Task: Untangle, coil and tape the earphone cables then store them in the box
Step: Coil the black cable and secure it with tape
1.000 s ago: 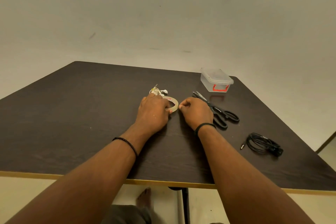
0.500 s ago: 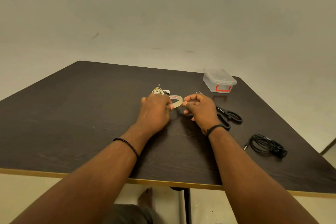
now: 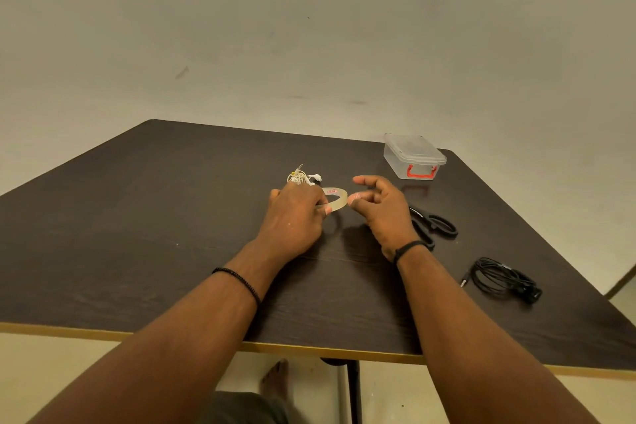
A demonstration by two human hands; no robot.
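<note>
The left hand (image 3: 292, 217) grips a thin, glossy ring of clear tape (image 3: 335, 198), lifted over the dark wood-grain table (image 3: 137, 217). The right hand (image 3: 382, 206), fingers loosely curled, pinches at the ring's edge; any tape strip is indiscernible. Tangled white earphones (image 3: 303, 177) lie partly hidden behind the left knuckles.

A dark wood-grain table (image 3: 137, 217) with a pale yellow front edge fills the lower half; at twelve o'clock a plain wall (image 3: 309, 27); at six o'clock a bare foot (image 3: 275, 379) beneath the table
</note>
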